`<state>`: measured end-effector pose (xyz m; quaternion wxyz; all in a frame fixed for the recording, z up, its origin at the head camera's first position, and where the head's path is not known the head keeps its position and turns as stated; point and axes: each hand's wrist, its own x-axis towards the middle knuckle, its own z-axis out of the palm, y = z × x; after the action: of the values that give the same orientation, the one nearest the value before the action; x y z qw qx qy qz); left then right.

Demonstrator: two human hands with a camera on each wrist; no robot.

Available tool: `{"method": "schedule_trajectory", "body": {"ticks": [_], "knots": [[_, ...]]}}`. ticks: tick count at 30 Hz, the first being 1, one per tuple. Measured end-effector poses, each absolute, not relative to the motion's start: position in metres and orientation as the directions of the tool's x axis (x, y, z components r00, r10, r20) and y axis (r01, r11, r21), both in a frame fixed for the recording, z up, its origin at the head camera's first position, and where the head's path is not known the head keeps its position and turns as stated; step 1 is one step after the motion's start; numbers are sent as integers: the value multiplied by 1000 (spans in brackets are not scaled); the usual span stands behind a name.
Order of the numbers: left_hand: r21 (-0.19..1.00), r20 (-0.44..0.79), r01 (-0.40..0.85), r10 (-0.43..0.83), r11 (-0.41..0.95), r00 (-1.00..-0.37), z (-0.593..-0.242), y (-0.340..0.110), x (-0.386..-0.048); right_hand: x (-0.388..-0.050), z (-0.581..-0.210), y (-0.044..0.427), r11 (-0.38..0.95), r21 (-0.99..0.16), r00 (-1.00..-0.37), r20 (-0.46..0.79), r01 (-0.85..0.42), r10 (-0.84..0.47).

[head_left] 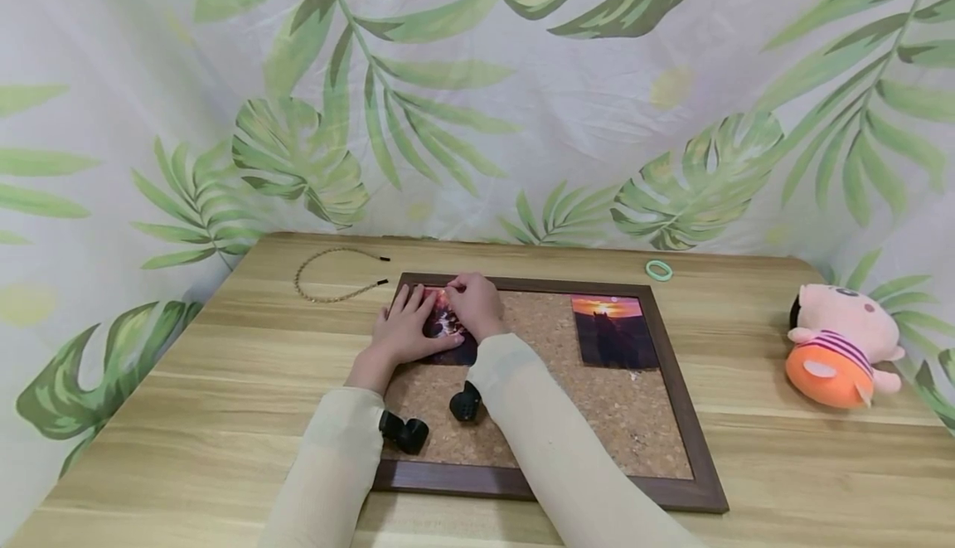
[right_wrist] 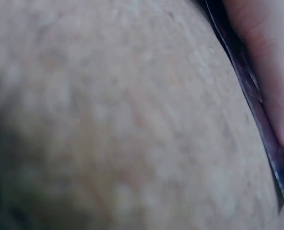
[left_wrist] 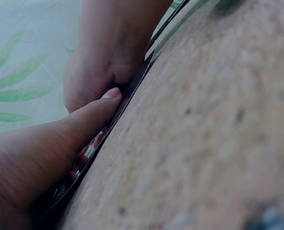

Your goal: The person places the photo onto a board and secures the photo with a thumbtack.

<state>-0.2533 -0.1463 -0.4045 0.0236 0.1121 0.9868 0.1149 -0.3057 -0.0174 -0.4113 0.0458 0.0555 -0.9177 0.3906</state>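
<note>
A dark photo with red and bright patches point(head_left: 445, 322) lies at the upper left of a cork board point(head_left: 537, 399) with a brown wooden frame. My left hand point(head_left: 403, 328) rests on it with fingers spread and thumb stretched out along its lower part. At the photo's top edge, my right hand point(head_left: 476, 306) has its fingers curled, with thumb and fingertips close together. Whatever may be between those fingertips is hidden. In the left wrist view, the left thumb point(left_wrist: 91, 112) lies on the photo beside the other hand. A sunset photo point(head_left: 615, 337) bears a small pale spot near its top.
A braided headband point(head_left: 302, 278) lies left of the board, and a mint-green ring point(head_left: 659, 270) lies behind its right corner. A plush toy point(head_left: 843, 349) sits at the table's right. Black wrist cameras point(head_left: 466, 404) hang close over the cork. A leaf-patterned cloth point(head_left: 448, 117) backs the table.
</note>
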Motion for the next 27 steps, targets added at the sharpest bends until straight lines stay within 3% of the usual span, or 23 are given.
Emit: {"method": "schedule_trajectory", "body": {"ticks": [9,27], "knots": [[241,-10,223,232,944,-973,-405,-146,-254,-306,-411,-17,639,-766,-996,84,-77,-19],[253,-13,223,234,941,-972,-404,-146,-253,-307,-409,-19,716,-693,-995,90,-87,-35]]}}
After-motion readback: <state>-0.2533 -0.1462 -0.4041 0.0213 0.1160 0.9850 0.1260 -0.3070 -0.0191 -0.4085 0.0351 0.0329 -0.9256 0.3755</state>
